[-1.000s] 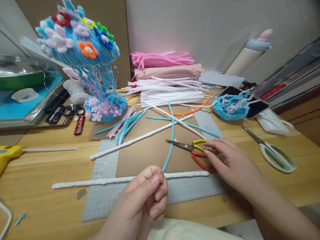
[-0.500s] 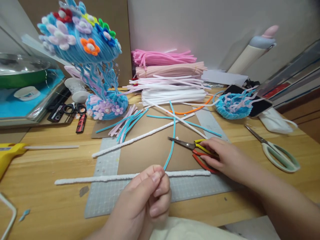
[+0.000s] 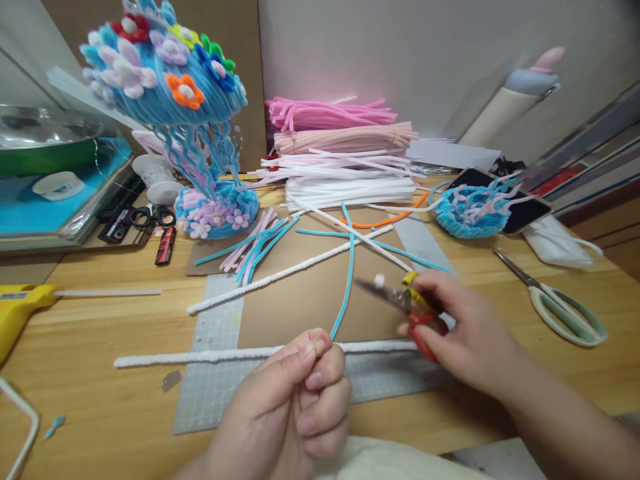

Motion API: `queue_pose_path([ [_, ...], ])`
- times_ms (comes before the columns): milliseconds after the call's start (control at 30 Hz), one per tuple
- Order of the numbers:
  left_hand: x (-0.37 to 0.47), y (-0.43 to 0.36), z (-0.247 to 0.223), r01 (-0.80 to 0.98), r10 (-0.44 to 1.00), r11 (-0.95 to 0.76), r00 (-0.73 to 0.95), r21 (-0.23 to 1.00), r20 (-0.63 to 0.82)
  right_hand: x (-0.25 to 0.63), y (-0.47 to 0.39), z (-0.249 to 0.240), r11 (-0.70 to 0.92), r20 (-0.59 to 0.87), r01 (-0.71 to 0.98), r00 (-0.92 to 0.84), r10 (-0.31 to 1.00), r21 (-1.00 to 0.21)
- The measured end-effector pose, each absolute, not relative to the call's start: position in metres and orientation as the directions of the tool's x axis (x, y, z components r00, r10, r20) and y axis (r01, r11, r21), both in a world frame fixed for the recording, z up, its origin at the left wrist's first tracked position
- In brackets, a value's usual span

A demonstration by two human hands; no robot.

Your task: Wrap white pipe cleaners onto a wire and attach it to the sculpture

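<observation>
My left hand [image 3: 295,400] is closed low in the middle, thumb and forefinger pinching the near end of a blue pipe cleaner [image 3: 349,280] that stretches away over the brown cardboard [image 3: 280,307]. My right hand [image 3: 460,333] grips scissors [image 3: 413,307] with red and yellow handles, raised above the cardboard and slightly blurred. Their dark blades point left towards the blue pipe cleaner, apart from it. A small white piece [image 3: 379,280] shows beside the blades; whether it touches them I cannot tell. Behind my left hand lies a long white fuzzy stick [image 3: 220,356].
Pink and white pipe cleaner bundles [image 3: 345,190] lie at the back. A blue flowered jellyfish model [image 3: 165,80] stands at left. On the right are a blue fuzzy piece [image 3: 470,213] and green-handled scissors [image 3: 565,310]. A yellow glue gun [image 3: 23,307] lies at left.
My right hand has closed around the scissors and lifted them off the cardboard, slightly to the right. My left hand keeps its pinch on the blue pipe cleaner.
</observation>
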State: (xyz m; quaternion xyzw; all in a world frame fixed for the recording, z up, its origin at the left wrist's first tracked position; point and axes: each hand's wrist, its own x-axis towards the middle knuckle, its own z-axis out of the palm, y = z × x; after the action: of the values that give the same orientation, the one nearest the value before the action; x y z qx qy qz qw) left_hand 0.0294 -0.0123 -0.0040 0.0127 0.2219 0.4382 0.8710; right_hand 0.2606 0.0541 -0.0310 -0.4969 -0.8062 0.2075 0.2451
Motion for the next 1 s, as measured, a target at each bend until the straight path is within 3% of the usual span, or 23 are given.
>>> queue_pose_path([
  [167, 0.029, -0.016, -0.001, -0.772, 0.779, 0.599, 0.501, 0.212, -0.376, 0.239, 0.027, -0.021, 0.553, 0.157, 0.619, -0.575, 0.803, -0.557],
  [300, 0.028, -0.017, 0.000, -0.763, 0.781, 0.598, 0.487, 0.244, -0.392, 0.239, 0.017, -0.025, 0.624, 0.307, 0.638, -0.546, 0.780, -0.451],
  [500, 0.026, -0.020, -0.001, -0.752, 0.792, 0.596, 0.492, 0.281, -0.362, 0.239, 0.012, -0.027, 0.641, 0.365, 0.680, -0.530, 0.765, -0.355],
  [1000, 0.025, -0.024, -0.005, -0.763, 0.790, 0.592, 0.485, 0.260, -0.376, 0.241, 0.012, -0.031, 0.615, 0.332, 0.719, -0.523, 0.785, -0.323],
])
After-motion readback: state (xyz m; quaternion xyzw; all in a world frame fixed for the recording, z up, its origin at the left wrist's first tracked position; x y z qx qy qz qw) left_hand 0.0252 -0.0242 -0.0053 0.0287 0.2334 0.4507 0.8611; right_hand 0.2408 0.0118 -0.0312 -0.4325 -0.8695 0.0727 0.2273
